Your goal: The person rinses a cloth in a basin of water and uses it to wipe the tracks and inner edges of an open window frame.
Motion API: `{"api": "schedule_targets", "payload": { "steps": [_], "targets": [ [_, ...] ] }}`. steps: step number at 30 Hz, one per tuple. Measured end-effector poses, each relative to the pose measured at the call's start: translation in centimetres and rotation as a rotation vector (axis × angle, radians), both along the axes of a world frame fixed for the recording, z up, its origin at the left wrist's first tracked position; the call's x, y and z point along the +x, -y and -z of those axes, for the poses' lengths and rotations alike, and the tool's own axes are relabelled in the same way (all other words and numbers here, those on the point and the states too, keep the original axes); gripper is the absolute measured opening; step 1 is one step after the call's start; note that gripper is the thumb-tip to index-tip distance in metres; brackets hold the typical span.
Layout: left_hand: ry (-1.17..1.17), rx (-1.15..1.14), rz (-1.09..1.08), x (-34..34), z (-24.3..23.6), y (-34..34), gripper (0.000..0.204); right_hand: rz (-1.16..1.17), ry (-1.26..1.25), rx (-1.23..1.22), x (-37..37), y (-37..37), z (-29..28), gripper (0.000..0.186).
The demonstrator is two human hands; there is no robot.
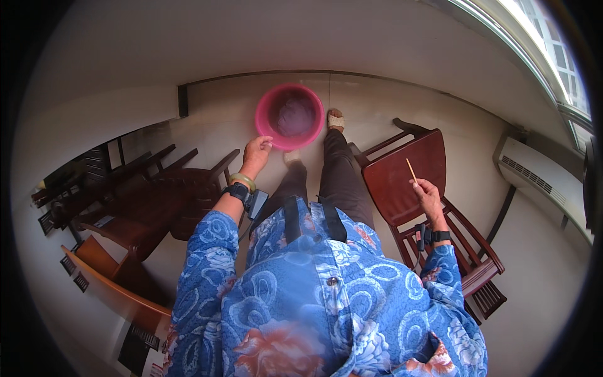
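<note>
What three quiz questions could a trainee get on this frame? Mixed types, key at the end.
1. Multiple choice: which hand holds the thin stick?
A) left
B) right
C) both

2. True or false: the pink basin stands on the floor.

3. Short answer: which part of the basin is the left hand nearest to?

Key:
1. B. The right hand grips it near its lower end, and the stick points up and away from the fingers.
2. True. It stands by the person's feet.
3. Its rim; whether the fingertips touch it cannot be told from this view.
</note>
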State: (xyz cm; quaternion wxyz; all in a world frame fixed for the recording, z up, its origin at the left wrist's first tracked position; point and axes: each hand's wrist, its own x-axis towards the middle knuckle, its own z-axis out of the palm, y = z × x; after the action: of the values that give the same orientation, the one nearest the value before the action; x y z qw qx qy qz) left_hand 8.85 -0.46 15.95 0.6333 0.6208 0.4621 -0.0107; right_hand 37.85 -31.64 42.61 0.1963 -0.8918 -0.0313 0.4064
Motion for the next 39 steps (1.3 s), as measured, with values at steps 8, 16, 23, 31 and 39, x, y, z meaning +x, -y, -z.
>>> {"api": "schedule_targets", "payload": {
  "steps": [8, 16, 23, 31, 39],
  "targets": [
    [-0.181, -0.295, 0.139, 1.0, -0.4, 3.3, 0.018, -0.063, -0.309, -0.048, -2.7, -13.4, 12.0, 0.027],
    [-0.207, -0.778, -0.244, 4.4, 1.2, 5.4, 0.029, -0.152, -0.502, -0.087, -9.2, -19.6, 24.2, 0.037],
    [-0.066, -1.046, -0.373, 9.3, 9.0, 4.1, 0.047, -0.537, -0.335, -0.108, -5.4, -20.0, 38.5, 0.042],
    [-0.346, -1.206, -0.647, 11.3, 13.6, 1.9, 0.078, -0.426, 0.181, -0.282, -5.5, -22.7, 41.6, 0.039],
    [0.032, -1.249, -0.723, 4.5, 17.5, 2.8, 0.061, -0.122, -0.462, 0.202, -14.1, -25.8, 32.3, 0.035]
  ]
}}
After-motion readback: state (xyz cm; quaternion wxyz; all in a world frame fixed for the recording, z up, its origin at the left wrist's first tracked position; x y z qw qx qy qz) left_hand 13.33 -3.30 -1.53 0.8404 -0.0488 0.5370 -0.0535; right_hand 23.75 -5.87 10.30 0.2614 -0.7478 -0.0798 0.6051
